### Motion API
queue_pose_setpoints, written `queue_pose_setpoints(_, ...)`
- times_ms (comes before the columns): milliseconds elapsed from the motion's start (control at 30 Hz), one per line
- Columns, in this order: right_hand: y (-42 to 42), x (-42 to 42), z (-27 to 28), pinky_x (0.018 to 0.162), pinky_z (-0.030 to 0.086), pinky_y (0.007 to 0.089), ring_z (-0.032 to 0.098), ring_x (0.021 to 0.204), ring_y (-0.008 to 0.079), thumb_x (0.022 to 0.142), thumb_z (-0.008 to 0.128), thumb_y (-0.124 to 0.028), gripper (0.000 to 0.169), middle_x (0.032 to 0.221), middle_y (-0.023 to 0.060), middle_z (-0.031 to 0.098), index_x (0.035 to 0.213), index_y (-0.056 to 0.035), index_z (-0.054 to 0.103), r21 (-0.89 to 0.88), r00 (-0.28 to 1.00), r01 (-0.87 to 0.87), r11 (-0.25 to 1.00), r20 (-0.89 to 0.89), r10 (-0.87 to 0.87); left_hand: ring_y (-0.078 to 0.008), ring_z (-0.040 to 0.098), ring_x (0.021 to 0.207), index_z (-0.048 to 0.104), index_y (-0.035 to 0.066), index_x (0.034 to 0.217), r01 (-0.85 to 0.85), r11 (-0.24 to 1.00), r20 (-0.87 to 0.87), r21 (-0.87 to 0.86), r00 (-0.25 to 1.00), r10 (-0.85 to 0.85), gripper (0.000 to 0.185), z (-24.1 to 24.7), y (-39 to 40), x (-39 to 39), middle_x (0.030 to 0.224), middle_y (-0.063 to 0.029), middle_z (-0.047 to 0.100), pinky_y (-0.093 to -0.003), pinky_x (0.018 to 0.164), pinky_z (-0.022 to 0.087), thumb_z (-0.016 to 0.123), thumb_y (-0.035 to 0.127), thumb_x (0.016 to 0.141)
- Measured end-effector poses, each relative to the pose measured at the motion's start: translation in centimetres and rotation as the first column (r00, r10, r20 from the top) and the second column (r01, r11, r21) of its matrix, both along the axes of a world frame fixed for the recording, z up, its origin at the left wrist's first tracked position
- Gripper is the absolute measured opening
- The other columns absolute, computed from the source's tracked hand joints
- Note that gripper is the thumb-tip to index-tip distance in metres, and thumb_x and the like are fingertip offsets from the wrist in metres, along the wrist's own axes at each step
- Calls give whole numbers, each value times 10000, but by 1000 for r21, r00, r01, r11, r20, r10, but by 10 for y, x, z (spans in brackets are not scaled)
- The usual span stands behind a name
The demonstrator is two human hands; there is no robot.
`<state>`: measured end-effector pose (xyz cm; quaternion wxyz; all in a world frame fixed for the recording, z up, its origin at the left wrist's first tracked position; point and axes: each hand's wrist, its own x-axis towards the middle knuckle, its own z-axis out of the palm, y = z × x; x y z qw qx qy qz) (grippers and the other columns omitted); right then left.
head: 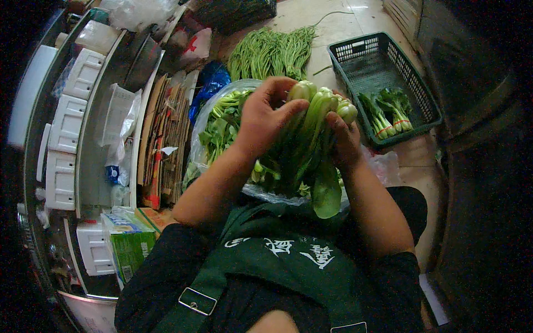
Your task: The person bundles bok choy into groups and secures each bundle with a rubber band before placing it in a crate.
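Between both my hands is a bunch of green leafy vegetables that look like bok choy [318,110], held with the pale stem bases up and the leaves hanging down. My left hand [266,114] curls around its left side, thumb across the stems. On the right, my right hand [346,135] supports the bunch, its thumb near the pale bases and its other fingers partly hidden behind them. Beneath lies a large clear plastic bag [198,141], open and filled with loose leafy greens [222,125].
A dark green plastic crate [433,112] at the right holds two banded bundles of greens [387,118]. Long beans [270,52] lie on the tiled floor ahead. Along the left stand flattened cardboard [166,137], a blue plastic bag [210,81] and shelves with white foam boxes [62,158].
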<state>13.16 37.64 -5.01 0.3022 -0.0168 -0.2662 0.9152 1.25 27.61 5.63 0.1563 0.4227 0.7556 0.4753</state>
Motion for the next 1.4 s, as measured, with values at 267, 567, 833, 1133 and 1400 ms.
queue_pose_setpoints(267,-9,-2,-9,1025,436,395,510,1205,265,761,801,-139,901,1321,136,481,1450,-76,223,334,965,201,921,93,-245,-215,536,1168,455,0,1364,-99,979,297,180,954,43,564,-36,-4,7,1283,-151,565,-316,996,432,680,248,911)
queue_pose_setpoints(567,-19,6,-3,1041,423,430,488,1233,299,683,852,-130,1047,1358,175,436,1466,-82,159,469,943,270,841,47,-329,-289,404,1315,55,94,1496,408,891,311,199,836,-452,1185,-48,-22,3,1416,-169,393,-388,1109,301,781,589,701)
queue_pose_setpoints(833,-50,2,-19,1073,392,430,467,1275,247,813,767,-176,841,1427,137,418,1459,-115,233,138,999,31,990,17,-33,-310,474,1270,31,122,1512,428,903,51,29,902,-429,1266,-49,-30,-7,1365,-172,473,-408,1089,347,906,192,599)
queue_pose_setpoints(1133,-169,-22,39,1032,390,346,529,1173,202,864,725,-357,603,1269,82,568,1318,-29,502,68,876,-369,927,361,322,-331,516,1241,147,67,1475,568,537,111,-624,744,-658,1146,62,-111,-82,1350,-197,512,-401,1065,385,882,297,627)
queue_pose_setpoints(1400,-174,82,19,1128,294,394,360,1353,343,831,722,-450,952,1473,222,304,1470,11,187,380,566,-798,469,739,364,-265,413,1332,12,59,1492,709,660,468,-250,685,-558,1217,-26,-204,-3,1414,-158,427,-382,1123,303,870,227,646)
